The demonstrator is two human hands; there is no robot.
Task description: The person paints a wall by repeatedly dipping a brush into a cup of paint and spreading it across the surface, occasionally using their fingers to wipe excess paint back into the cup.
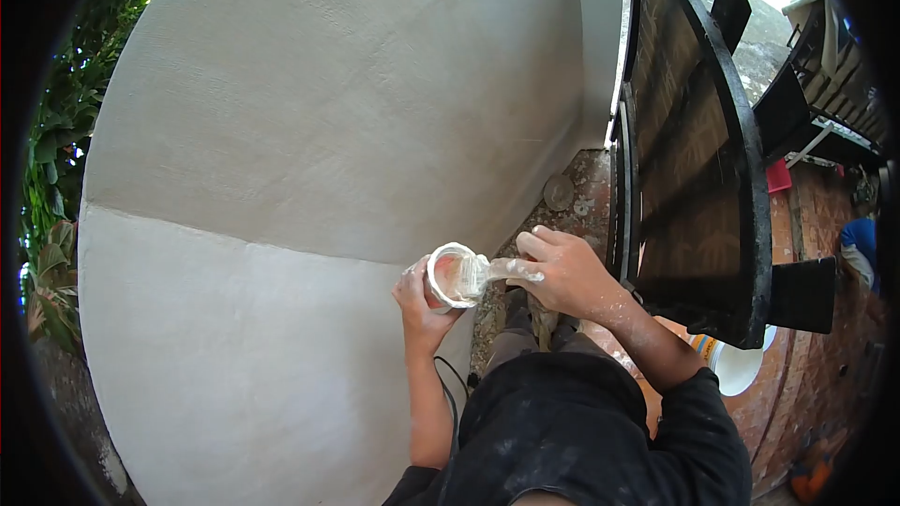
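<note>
My left hand [413, 290] is wrapped around a small paint cup [454, 248], its rim smeared with white paint. The cup is tilted so its inside shows, with a reddish tint and white residue. In my right hand [569, 270] is a paintbrush [473, 274], gripped by its paint-covered handle. The bristles rest at the cup's right rim, coated in white. White specks dot my right hand and wrist. Both hands are in front of my body, close to the wall [281, 309].
The wall's lower part is brighter than its greyer upper part. A dark metal gate [689, 150] stands at the right. Behind my right arm sits a white bucket [736, 370] on reddish tiles [787, 394]. A round object [559, 192] lies near the wall's base. Plants [56, 141] line the left.
</note>
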